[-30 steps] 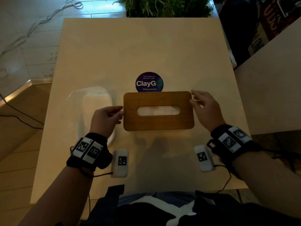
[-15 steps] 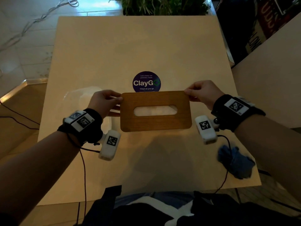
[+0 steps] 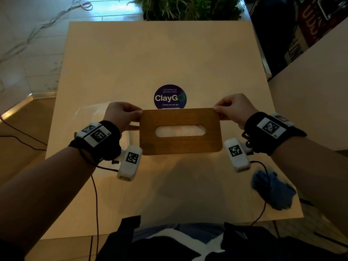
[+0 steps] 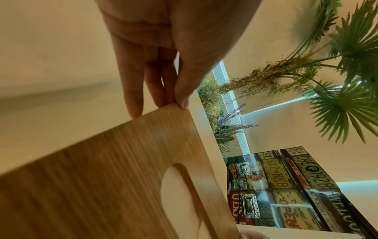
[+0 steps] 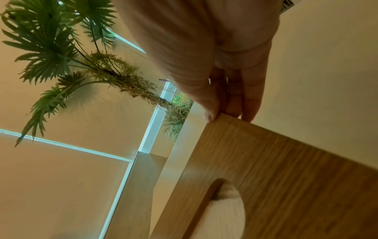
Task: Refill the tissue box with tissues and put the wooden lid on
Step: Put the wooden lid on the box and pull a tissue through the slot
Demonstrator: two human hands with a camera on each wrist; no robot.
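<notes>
The wooden lid (image 3: 180, 146) with its oval slot lies in the middle of the table, near me. White tissues (image 3: 179, 131) show through the slot. The tissue box under the lid is hidden. My left hand (image 3: 140, 113) pinches the lid's far left corner, thumb on top and fingers below, as the left wrist view shows on the lid (image 4: 102, 186) under the left hand (image 4: 161, 106). My right hand (image 3: 216, 109) pinches the far right corner the same way; in the right wrist view the right hand (image 5: 229, 113) grips the lid (image 5: 296, 186).
A clear plastic tissue wrapper (image 3: 90, 117) lies left of the lid, partly under my left wrist. A crumpled blue cloth (image 3: 273, 191) sits at the table's near right edge. A round ClayGo sticker (image 3: 170, 97) lies just beyond the lid. Plants (image 3: 188, 6) stand past the far edge.
Both hands left the lid's short ends and went to its far corners, where they now pinch it. Both wrists have risen off the table.
</notes>
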